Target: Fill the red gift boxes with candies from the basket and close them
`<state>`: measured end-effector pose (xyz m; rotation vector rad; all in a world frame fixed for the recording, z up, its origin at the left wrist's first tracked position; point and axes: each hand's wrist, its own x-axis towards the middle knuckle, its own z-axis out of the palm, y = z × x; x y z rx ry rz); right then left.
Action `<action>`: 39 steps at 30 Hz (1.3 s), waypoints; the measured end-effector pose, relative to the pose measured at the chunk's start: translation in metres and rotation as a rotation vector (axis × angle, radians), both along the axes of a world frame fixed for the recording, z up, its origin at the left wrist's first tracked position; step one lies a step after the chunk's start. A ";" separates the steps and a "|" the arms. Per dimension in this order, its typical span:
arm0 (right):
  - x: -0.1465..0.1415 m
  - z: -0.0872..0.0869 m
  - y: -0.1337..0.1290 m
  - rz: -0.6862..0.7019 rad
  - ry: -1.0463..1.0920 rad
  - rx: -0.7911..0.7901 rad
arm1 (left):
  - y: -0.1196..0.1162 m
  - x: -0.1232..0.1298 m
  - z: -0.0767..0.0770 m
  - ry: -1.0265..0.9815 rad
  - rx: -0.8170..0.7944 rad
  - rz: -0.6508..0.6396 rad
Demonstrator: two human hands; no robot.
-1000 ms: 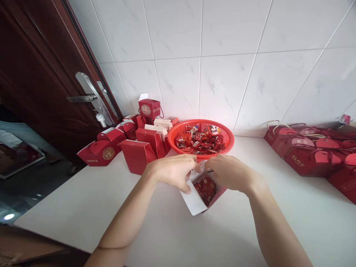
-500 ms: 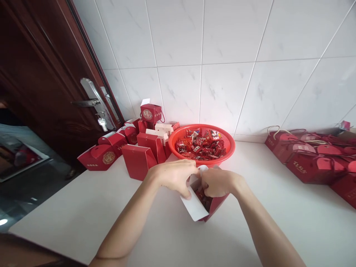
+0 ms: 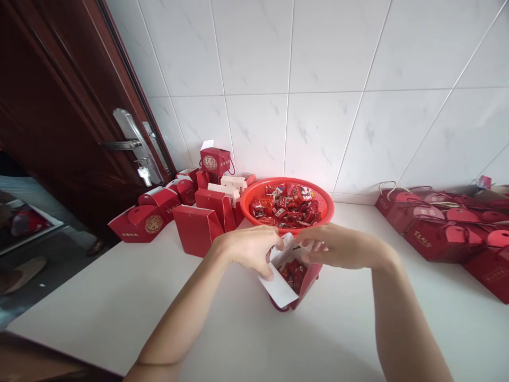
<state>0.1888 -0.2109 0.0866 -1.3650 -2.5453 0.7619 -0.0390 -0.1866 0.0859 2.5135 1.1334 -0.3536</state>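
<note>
A red gift box (image 3: 309,286) with a white inside stands on the table in front of me, its top flaps apart. Wrapped candies (image 3: 293,274) lie inside it. My left hand (image 3: 254,249) grips the box's left side, thumb on the white flap (image 3: 280,291) and fingers over the far edge. Over the box's right side, my right hand (image 3: 334,245) is open with its fingers apart, and no candy shows in it. Just behind the box sits a red plastic basket (image 3: 246,209) holding many wrapped candies (image 3: 284,207).
Several red boxes (image 3: 196,228) stand at the left, a small one (image 3: 214,161) on top at the back. More red boxes with cord handles (image 3: 433,236) line the right side. A tiled wall (image 3: 326,132) closes the back; a door (image 3: 79,106) and a person's foot (image 3: 26,273) are at left.
My right hand has come up out of the box and its fingers have opened, uncovering the candies inside. My left hand keeps its hold on the box.
</note>
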 end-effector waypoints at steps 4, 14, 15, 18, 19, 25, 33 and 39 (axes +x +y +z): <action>0.019 0.010 -0.009 -0.031 0.044 -0.034 | -0.001 0.001 0.003 0.029 -0.013 0.010; 0.021 -0.032 -0.027 -0.124 0.174 0.148 | -0.001 0.000 -0.005 -0.070 -0.026 0.021; 0.022 -0.038 -0.028 -0.157 0.185 0.176 | 0.000 0.000 -0.006 -0.093 -0.028 0.015; 0.024 -0.055 -0.031 -0.260 0.248 0.252 | 0.002 -0.002 -0.007 -0.132 -0.030 -0.011; 0.024 -0.061 -0.031 -0.283 0.275 0.259 | 0.002 -0.002 -0.007 -0.135 -0.030 -0.016; 0.022 -0.090 -0.037 -0.265 0.455 0.219 | 0.003 -0.001 -0.006 -0.101 0.001 0.033; 0.014 -0.125 -0.045 -0.202 0.613 0.333 | 0.008 0.016 -0.020 -0.011 0.109 0.100; 0.010 -0.129 -0.047 -0.181 0.612 0.379 | 0.006 0.023 -0.023 -0.010 0.135 0.073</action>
